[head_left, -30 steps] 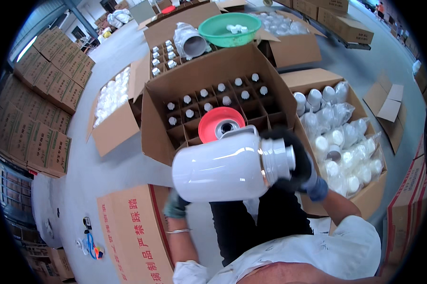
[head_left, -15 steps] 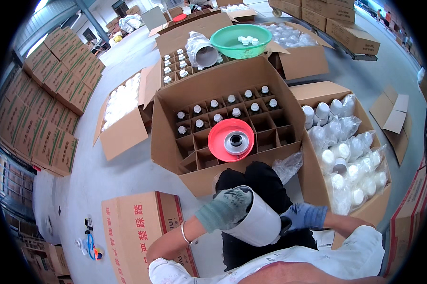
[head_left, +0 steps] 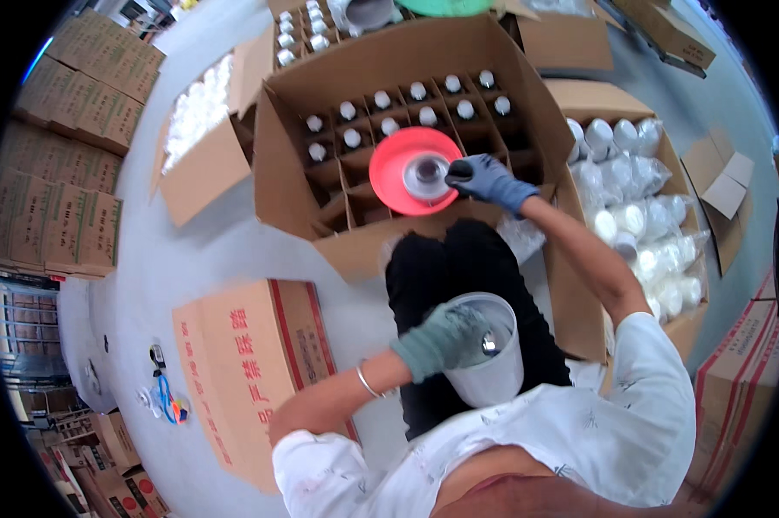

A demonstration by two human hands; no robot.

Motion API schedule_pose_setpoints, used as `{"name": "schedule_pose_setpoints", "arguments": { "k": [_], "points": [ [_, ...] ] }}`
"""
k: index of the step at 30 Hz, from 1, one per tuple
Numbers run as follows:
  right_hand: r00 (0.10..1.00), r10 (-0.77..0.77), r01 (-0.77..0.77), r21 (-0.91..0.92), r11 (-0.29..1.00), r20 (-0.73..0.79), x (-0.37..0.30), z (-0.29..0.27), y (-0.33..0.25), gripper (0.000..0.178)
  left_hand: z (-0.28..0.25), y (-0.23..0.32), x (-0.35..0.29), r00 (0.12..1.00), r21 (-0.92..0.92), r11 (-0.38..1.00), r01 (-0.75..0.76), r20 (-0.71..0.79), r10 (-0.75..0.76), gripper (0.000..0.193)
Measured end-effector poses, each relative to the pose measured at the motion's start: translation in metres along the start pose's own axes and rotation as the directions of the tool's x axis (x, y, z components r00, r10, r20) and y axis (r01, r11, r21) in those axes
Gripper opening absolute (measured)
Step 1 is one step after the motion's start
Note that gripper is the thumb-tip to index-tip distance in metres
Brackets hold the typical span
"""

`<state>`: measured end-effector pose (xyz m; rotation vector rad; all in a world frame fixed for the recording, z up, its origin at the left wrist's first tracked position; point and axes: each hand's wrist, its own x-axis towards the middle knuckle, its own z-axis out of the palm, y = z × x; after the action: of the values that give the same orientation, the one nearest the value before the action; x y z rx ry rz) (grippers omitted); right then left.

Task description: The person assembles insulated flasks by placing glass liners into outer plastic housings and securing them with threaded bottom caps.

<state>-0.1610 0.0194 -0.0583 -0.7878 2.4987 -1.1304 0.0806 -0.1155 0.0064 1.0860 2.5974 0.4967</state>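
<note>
My left hand (head_left: 445, 339), in a green glove, reaches into a white plastic tub (head_left: 493, 384) on my lap. Its fingers are bent inside, beside a small shiny piece (head_left: 490, 344); what they hold cannot be made out. My right hand (head_left: 490, 182), in a blue-grey glove, is closed at the edge of a round silvery container (head_left: 425, 176) with a dark middle. That container sits in a pink-red basin (head_left: 389, 177) on the divided carton. White-capped bottles (head_left: 427, 116) stand in several of the carton's compartments behind the basin.
The divided open carton (head_left: 355, 250) lies before my knees. To its right, another carton (head_left: 570, 302) holds white bottles in clear plastic. A closed carton (head_left: 225, 380) with red print is on the left floor. Stacked cartons (head_left: 70, 198) line the far left.
My right hand has left the tub and reached forward to the silvery container in the basin. My left hand stays in the tub, which now stands more upright. The view has tilted downward.
</note>
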Motion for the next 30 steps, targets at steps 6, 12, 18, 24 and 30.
{"name": "schedule_pose_setpoints", "arguments": {
  "k": [6, 12, 18, 24, 30],
  "points": [
    [0.962, -0.270, 0.221, -0.676, 0.703, 0.033, 0.088, 0.114, 0.071, 0.033, -0.001, -0.006, 0.004, 0.996, -0.174, 0.984, 0.038, 0.082, -0.024, 0.032],
    [0.973, -0.166, 0.222, -0.458, 0.861, 0.160, 0.080, 0.075, 0.069, 0.047, -0.028, 0.003, -0.005, 0.999, -0.136, 0.991, -0.010, -0.040, 0.005, 0.039],
    [0.791, -0.582, 0.542, -0.225, 0.810, -0.189, -0.017, -0.005, -0.038, 0.079, -0.053, -0.044, -0.022, 0.331, -0.626, 0.780, -0.010, -0.738, -0.588, 0.064],
    [0.792, -0.481, 0.439, -0.198, 0.876, -0.375, -0.091, -0.027, -0.115, 0.069, -0.073, -0.010, 0.034, 0.668, -0.835, 0.014, -0.550, -0.449, -0.594, 0.067],
    [0.657, -0.553, 0.568, -0.145, 0.810, -0.513, -0.095, -0.022, -0.110, 0.046, -0.085, 0.000, 0.058, 0.291, -0.321, 0.917, -0.238, -0.924, -0.249, 0.055]
  ]
}}
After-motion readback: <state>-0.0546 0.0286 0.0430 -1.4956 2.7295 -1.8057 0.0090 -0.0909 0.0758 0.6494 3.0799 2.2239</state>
